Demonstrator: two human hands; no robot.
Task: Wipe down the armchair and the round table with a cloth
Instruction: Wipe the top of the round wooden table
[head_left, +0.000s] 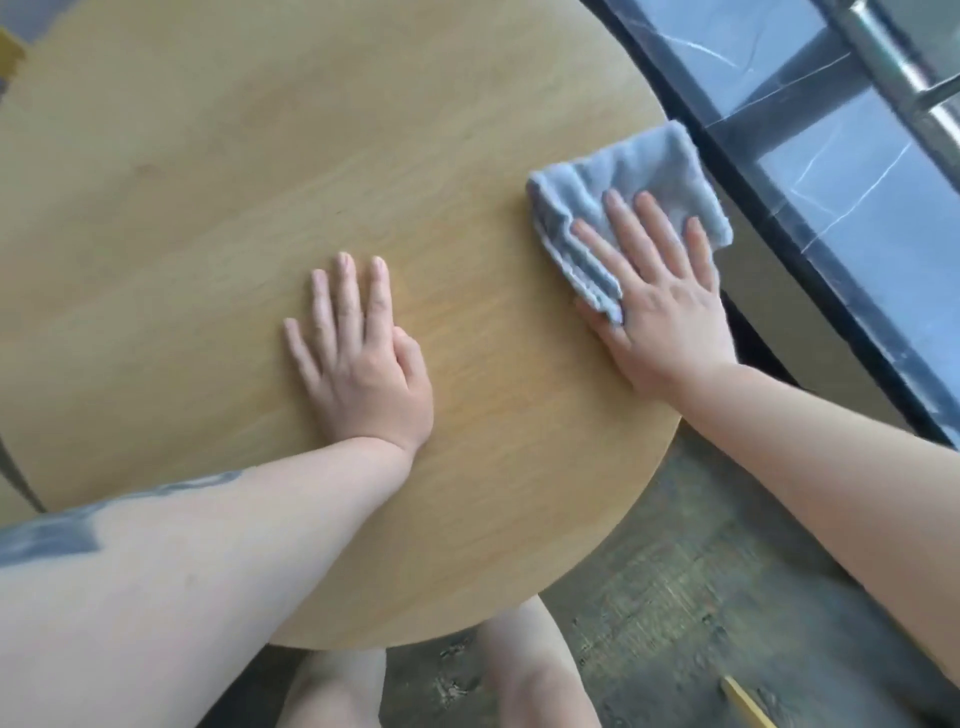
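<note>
The round wooden table (260, 182) fills most of the head view. A folded grey-blue cloth (644, 176) lies at the table's right edge. My right hand (660, 296) presses flat on the cloth with straight fingers, and the thumb tucks under the cloth's near fold. My left hand (363, 353) rests flat on the bare tabletop near the middle, fingers together and straight. The armchair is not in view.
A dark marble sill (810, 218) with a metal window frame (893, 57) runs close along the table's right side. Grey carpet (691, 587) and my knees (530, 665) show below the table's near edge. A yellow strip (743, 701) lies on the floor.
</note>
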